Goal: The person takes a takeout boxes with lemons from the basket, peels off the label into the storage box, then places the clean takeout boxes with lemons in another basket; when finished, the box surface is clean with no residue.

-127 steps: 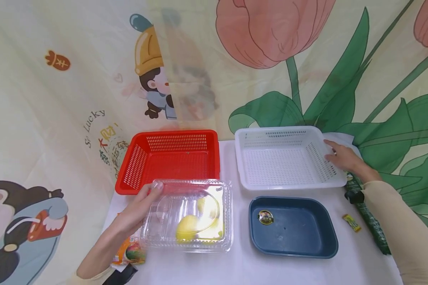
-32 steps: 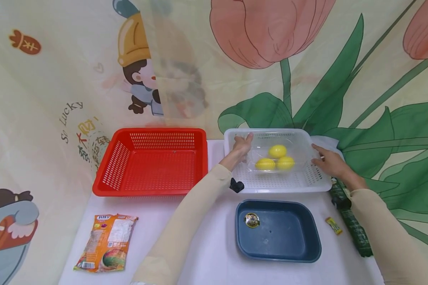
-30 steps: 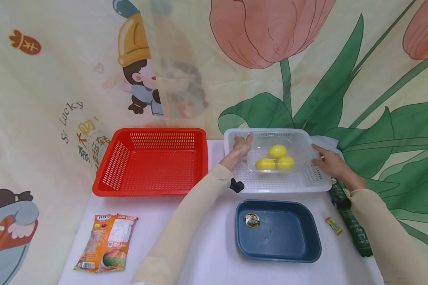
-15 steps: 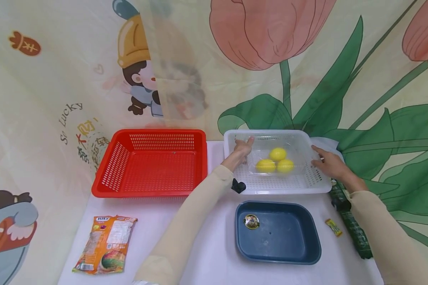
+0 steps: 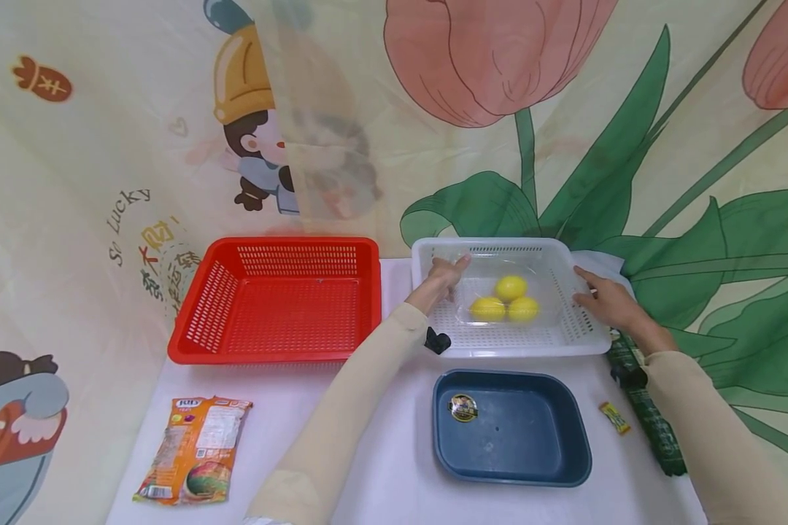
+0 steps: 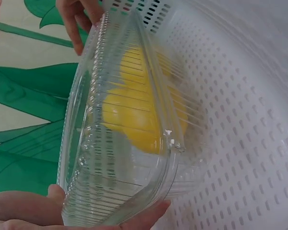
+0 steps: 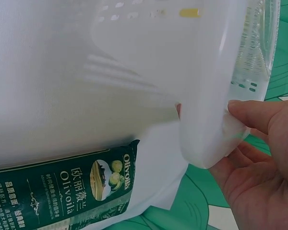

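Note:
My left hand [image 5: 441, 281] grips the left end of a clear plastic clamshell box [image 5: 482, 275], inside the white perforated basket [image 5: 519, 351] at the back right. Three lemons [image 5: 511, 287] show through the plastic, bunched together. In the left wrist view, fingers curl under the near end of the box [image 6: 149, 184], with the thumb at its side. My right hand [image 5: 607, 297] pinches the basket's right rim. Up close in the right wrist view, the thumb lies over that white rim [image 7: 209, 81] and the fingers are partly hidden beneath it.
A red perforated basket [image 5: 276, 357] stands at the back left. An orange snack bag [image 5: 197, 450] lies front left. A blue-grey tub [image 5: 512, 477] sits before the white basket. To its right are a small yellow packet [image 5: 613, 418] and a dark green Olivoilà packet [image 7: 62, 184].
Four seconds ago the left hand held the box in front of the red basket; it has since carried it right, into the white basket. Lately the box has sunk slightly. The right hand stays on the rim.

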`<state>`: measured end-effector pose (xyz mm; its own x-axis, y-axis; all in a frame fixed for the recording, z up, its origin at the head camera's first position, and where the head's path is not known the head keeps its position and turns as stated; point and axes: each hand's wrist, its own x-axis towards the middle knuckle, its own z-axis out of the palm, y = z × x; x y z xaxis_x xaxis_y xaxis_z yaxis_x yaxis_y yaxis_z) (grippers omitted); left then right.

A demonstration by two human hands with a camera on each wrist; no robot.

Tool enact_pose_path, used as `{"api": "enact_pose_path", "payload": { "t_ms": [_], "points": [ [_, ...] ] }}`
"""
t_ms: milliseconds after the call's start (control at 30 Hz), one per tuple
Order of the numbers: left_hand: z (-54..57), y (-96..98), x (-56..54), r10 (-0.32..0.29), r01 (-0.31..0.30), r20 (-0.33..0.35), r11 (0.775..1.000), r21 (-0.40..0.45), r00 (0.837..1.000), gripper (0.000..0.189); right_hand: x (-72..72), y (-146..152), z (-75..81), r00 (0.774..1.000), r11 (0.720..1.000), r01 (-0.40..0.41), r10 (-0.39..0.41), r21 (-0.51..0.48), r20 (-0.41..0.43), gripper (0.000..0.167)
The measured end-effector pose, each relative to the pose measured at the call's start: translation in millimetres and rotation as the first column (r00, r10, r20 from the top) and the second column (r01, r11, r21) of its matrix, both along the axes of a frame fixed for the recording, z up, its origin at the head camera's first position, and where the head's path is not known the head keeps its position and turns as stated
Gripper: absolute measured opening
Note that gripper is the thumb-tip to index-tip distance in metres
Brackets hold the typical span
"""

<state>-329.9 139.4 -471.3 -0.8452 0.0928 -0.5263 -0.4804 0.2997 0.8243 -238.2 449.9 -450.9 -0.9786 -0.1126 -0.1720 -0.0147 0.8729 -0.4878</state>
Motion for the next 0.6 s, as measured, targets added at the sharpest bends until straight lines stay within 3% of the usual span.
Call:
{"api": "enact_pose_path", "payload": {
  "t_ms": [600],
  "points": [
    [-0.2,5.9,5.0,0.031,-0.032,0.042,0.999,0.040,0.999,0.090,3.4,-1.9,1.0,1.000,1.000,-0.002,0.002,0.015,-0.005,0.067]
  ]
}}
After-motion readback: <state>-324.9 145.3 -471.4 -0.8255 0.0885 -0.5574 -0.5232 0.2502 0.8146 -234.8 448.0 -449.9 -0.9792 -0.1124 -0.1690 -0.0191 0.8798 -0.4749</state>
